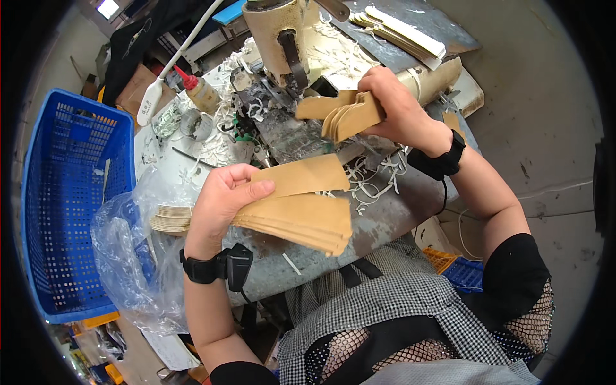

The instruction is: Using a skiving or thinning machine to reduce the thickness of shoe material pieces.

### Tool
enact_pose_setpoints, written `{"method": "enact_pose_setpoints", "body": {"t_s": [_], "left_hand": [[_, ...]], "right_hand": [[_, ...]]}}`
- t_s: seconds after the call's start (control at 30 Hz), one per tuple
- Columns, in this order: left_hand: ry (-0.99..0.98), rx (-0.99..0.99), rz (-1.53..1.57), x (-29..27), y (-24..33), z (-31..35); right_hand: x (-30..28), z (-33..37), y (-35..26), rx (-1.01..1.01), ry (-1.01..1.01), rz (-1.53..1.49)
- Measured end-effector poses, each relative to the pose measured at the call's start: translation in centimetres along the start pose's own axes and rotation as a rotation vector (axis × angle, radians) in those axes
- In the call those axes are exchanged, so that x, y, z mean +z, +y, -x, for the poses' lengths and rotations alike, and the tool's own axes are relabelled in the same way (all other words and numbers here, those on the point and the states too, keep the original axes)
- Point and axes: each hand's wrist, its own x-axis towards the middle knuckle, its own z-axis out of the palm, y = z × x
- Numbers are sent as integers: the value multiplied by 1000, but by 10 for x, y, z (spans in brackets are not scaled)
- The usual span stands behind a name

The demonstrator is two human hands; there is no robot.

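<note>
My left hand [224, 199] is closed on a fan of flat tan strips [295, 221], thumb on top; one strip is spread apart from the others. The layered edges of a pale stack [170, 219] show left of that wrist; I cannot tell whether it is the same bundle. My right hand [401, 109] grips a small stack of tan pieces with curved, shaped ends [351, 117], held above the work surface near the machine. Just beyond it stands the worn cream machine head [276, 42] with a dark lever. Both wrists wear black straps with small devices.
White trimmings [224, 122] litter the metal table [269, 263]. At left are a blue perforated crate [77, 138], a clear plastic bag [138, 256], a red-tipped bottle [202, 93] and a white power strip [151, 99]. Pale strips [404, 38] lie stacked at the back right.
</note>
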Motion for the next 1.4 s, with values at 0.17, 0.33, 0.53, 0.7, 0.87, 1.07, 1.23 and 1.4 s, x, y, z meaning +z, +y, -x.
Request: {"method": "enact_pose_setpoints", "body": {"t_s": [0.17,0.33,0.53,0.7,0.87,1.07,1.23,1.4], "left_hand": [[66,82,46,-17,-8,1],[158,112,12,-21,-9,-6],[160,124,-37,-17,-9,-15],[191,151,-30,-16,-12,-8],[171,75,-49,-21,-11,-13],[113,125,29,2,-4,-14],[1,97,4,1,4,6],[41,66,40,-17,-2,1]], "right_hand": [[-2,3,-2,41,69,-77],[-2,7,-3,11,22,-55],[4,-5,-13,-65,-82,-35],[3,-5,-14,-72,-72,-44],[5,-5,-16,-70,-98,-29],[9,-7,-12,-87,-190,135],[-4,-4,-3,-57,-161,97],[-7,1,-6,43,57,-137]]}}
